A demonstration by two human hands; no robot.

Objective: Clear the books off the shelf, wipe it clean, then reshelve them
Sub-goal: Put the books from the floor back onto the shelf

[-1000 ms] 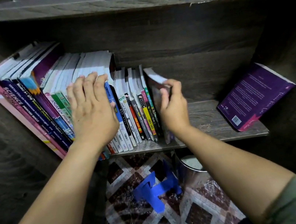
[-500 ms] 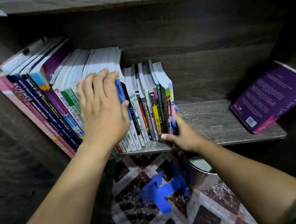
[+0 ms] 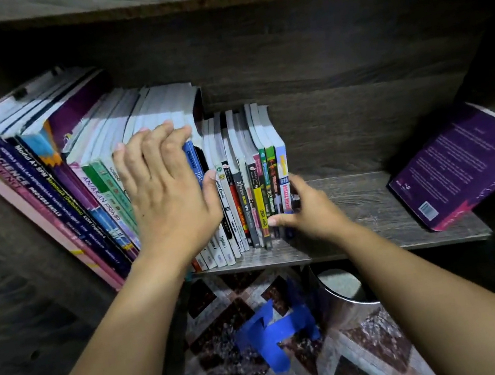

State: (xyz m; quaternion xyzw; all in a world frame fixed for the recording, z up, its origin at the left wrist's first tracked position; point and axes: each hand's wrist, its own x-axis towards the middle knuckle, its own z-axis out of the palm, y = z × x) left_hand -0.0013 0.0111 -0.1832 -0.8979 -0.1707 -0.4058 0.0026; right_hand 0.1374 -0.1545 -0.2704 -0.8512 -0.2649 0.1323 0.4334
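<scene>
Reshelving stage, head view. The left hand [image 3: 166,197] lies flat, fingers straight and together, against the spines of the tall textbooks [image 3: 44,180], which lean left; this probably braces them against sliding forward. The right hand [image 3: 311,209] holds the foot of the slim paperbacks [image 3: 249,167] at the row's free end, thumb across the spines and fingers curled round the outer cover, apparently to press the row tight and upright. All these books stand on the left half of the shelf board [image 3: 358,202]. A purple book [image 3: 462,163] leans well apart at the right wall, likely next to join the row.
</scene>
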